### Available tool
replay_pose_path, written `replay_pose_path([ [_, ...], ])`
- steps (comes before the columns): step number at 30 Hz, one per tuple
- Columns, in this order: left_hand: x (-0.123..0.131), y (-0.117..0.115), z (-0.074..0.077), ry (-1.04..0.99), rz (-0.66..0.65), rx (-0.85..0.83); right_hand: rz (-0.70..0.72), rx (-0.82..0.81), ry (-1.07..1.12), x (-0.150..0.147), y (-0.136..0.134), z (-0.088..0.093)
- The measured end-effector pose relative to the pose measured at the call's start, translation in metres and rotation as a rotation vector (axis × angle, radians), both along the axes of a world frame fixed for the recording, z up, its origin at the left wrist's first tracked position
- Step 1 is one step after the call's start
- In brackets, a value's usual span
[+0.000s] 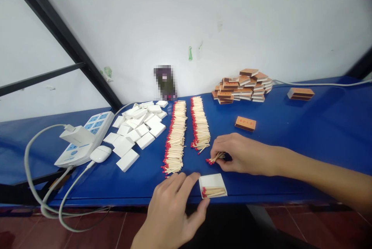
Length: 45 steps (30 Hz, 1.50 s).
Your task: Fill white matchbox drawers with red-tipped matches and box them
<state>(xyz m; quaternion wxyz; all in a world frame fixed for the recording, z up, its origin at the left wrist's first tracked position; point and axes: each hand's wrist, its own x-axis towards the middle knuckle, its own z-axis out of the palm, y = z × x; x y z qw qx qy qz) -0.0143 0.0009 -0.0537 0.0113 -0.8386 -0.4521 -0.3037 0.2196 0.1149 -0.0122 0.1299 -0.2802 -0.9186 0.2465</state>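
My right hand (241, 152) pinches a small bunch of red-tipped matches (215, 158), their heads pointing left. Just below it, at the table's front edge, lies a white matchbox tray (213, 181) with some matches along its lower side. My left hand (177, 206) grips that tray by its left end, forefinger at the upper corner and thumb at the lower one. Two long rows of matches stretch away from me: a left row (176, 136) and a shorter right row (200, 123) close to my right hand. A brown matchbox sleeve (245, 123) rests beyond my right hand.
White trays (136, 123) lie heaped left of the rows. Filled-looking matchboxes (244, 86) are piled against the wall, with more boxes (301, 93) farther right. A power strip (84, 140), white cables and an earbud case (100, 153) occupy the left. A blurred dark object (165, 82) leans on the wall.
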Motion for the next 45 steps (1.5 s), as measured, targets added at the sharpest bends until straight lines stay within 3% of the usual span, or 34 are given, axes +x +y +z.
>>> replay_pose_path([
  [6,0.000,0.000,-0.001,-0.018,-0.004,-0.004,-0.006,-0.086,0.094,-0.001,-0.007,0.012],
  [10,0.001,0.000,-0.002,-0.026,-0.003,-0.007,0.094,-0.187,0.155,-0.005,-0.020,0.017],
  [16,0.002,0.000,-0.003,-0.024,0.007,-0.028,0.277,0.022,0.107,-0.010,-0.029,0.003],
  [21,0.002,0.001,-0.003,-0.037,0.006,-0.013,0.283,0.115,0.130,-0.011,-0.028,0.003],
  [30,0.002,0.000,-0.003,-0.028,0.007,-0.003,0.290,0.068,0.124,-0.004,-0.025,0.003],
  [38,0.002,0.000,-0.003,-0.021,0.012,0.016,0.345,0.276,0.143,-0.004,-0.024,-0.005],
  [45,0.001,0.001,-0.002,-0.028,0.006,0.007,0.328,0.358,0.220,-0.009,-0.025,-0.009],
])
